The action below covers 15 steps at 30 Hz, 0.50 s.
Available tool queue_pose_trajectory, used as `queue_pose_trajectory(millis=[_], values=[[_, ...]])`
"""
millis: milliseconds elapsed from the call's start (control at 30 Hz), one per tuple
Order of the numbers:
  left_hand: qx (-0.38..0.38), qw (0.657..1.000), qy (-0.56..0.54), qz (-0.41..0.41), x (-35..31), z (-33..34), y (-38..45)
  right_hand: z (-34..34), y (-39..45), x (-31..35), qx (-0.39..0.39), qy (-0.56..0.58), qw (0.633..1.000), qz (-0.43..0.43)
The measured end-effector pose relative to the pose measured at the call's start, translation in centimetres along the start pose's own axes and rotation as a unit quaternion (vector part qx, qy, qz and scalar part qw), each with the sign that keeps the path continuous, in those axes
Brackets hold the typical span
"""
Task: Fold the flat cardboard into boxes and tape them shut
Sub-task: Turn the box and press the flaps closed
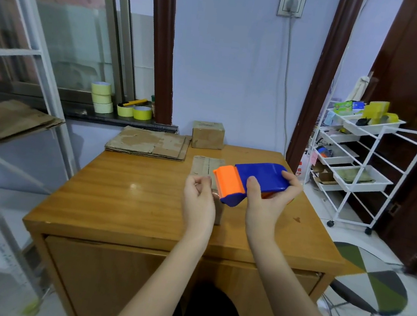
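Note:
My right hand (269, 198) grips a blue and orange tape dispenser (250, 180) above the wooden table (120, 194). My left hand (199, 198) is just left of the dispenser's orange end, its fingers pinched together, apparently on the tape end, though the tape itself is too thin to make out. Under both hands stands a small cardboard box (206, 166), mostly hidden by them. A stack of flat cardboard (149, 142) lies at the table's back left. A closed box (208, 135) stands against the wall at the back.
Several yellow tape rolls (104, 102) and a utility knife (134, 102) sit on the window sill. A white wire trolley (355, 159) stands to the right of the table, a stool (370, 282) in front of it. More flat cardboard (11, 120) lies on a shelf at the left.

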<state>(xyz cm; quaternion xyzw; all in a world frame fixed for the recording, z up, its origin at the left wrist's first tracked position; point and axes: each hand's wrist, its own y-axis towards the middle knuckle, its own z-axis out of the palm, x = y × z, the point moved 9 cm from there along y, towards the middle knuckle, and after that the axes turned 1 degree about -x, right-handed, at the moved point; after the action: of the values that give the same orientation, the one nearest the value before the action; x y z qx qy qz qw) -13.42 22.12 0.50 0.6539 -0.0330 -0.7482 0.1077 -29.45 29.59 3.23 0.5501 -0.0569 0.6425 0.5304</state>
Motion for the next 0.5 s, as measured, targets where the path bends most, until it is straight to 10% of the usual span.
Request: queue_pose_trajectory(millis=[500], values=[[0.064,0.989,0.132,0.013,0.1,0.5,1.8,0.5,-0.5,1.5,-0.027,-0.026,0.999,-0.015]])
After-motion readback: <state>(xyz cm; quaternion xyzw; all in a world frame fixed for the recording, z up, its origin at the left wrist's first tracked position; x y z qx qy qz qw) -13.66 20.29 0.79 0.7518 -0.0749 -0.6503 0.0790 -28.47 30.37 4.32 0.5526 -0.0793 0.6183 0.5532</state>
